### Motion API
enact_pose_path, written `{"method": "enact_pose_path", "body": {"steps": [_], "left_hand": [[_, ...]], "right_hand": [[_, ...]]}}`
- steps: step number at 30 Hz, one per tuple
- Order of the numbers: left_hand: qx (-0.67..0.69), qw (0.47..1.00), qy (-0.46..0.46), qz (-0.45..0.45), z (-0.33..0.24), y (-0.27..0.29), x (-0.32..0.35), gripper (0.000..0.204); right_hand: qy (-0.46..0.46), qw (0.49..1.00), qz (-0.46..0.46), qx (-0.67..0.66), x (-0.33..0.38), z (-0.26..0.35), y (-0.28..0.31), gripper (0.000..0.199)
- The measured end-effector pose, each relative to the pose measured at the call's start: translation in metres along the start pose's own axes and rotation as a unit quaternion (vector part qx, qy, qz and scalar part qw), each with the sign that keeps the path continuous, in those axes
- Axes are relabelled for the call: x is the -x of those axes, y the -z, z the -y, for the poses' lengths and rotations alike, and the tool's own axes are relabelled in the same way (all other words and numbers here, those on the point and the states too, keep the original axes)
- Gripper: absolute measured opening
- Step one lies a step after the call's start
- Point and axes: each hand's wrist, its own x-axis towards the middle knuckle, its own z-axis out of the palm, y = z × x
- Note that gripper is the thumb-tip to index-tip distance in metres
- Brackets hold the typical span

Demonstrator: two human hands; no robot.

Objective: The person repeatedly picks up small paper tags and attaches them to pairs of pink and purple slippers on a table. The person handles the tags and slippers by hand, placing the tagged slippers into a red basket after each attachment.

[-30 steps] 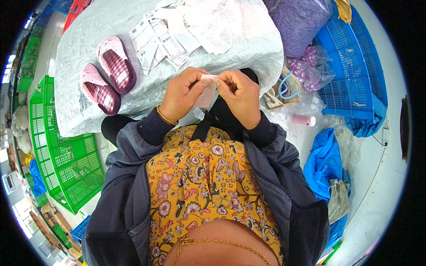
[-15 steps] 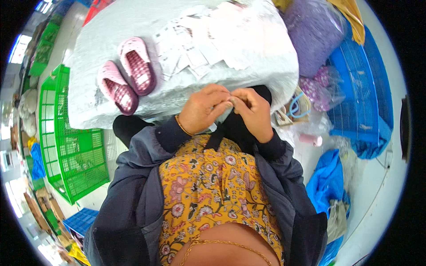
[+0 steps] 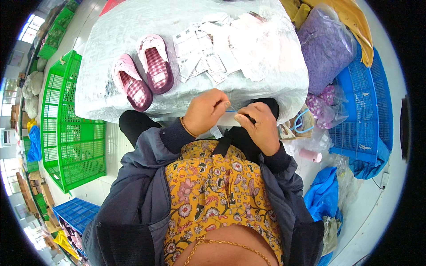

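While both hands meet at the near edge of the white-covered table [image 3: 133, 26], a thin pale-blue thread [image 3: 231, 110] runs between them, and that short span is what matters here. The left hand [image 3: 205, 111] sits at about nine o'clock from the thread, fingers curled closed with thumb and forefinger pinched on its left end. The right hand [image 3: 259, 126] sits at about three o'clock, also closed in a pinch, with something small and dark at its fingertips; what that is cannot be told. The thread's long axis lies nearly level, left to right, tilting slightly down toward the right hand. Both hands touch it, so neither is nearer; the left holds it a shade higher. A small whitish scrap [image 3: 216, 131] shows just below the left hand, at about six o'clock from it; whether it hangs from the hand or the thread cannot be told.

At twelve o'clock from the hands a loose heap of paper tags [image 3: 208, 55] lies on the table, well within reach. At eleven o'clock stands a pair of pink slippers [image 3: 143, 75], side by side, apart from the tags. A green crate [image 3: 66, 133] lies at nine o'clock beside the table, and a blue crate [image 3: 361, 111] at three o'clock, with a bag of purple stuff [image 3: 326, 46] at two o'clock.
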Motion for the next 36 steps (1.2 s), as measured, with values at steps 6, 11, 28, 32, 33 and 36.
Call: {"method": "enact_pose_path", "body": {"steps": [6, 11, 28, 32, 33, 36], "left_hand": [[0.033, 0.999, 0.016, 0.026, -0.009, 0.008, 0.004, 0.011], [-0.056, 0.996, -0.025, -0.06, -0.004, 0.024, 0.002, 0.017], [-0.503, 0.861, -0.019, -0.071, 0.051, 0.081, -0.062, 0.007], [-0.458, 0.87, -0.101, -0.151, 0.036, 0.083, -0.089, 0.009], [-0.441, 0.873, -0.133, -0.158, 0.035, 0.082, -0.099, 0.012], [-0.367, 0.906, -0.167, -0.128, 0.042, 0.074, -0.113, 0.03]], "right_hand": [[-0.085, 0.973, -0.028, -0.215, -0.012, 0.024, -0.005, 0.018], [-0.132, 0.947, 0.008, -0.294, -0.013, 0.015, -0.02, 0.011], [-0.149, 0.935, -0.014, -0.323, -0.012, 0.005, -0.032, 0.01], [-0.132, 0.938, -0.037, -0.318, -0.014, 0.004, -0.036, 0.009], [-0.136, 0.939, -0.033, -0.316, -0.015, 0.005, -0.035, 0.009], [-0.138, 0.939, -0.023, -0.313, -0.015, 0.006, -0.033, 0.009]]}}
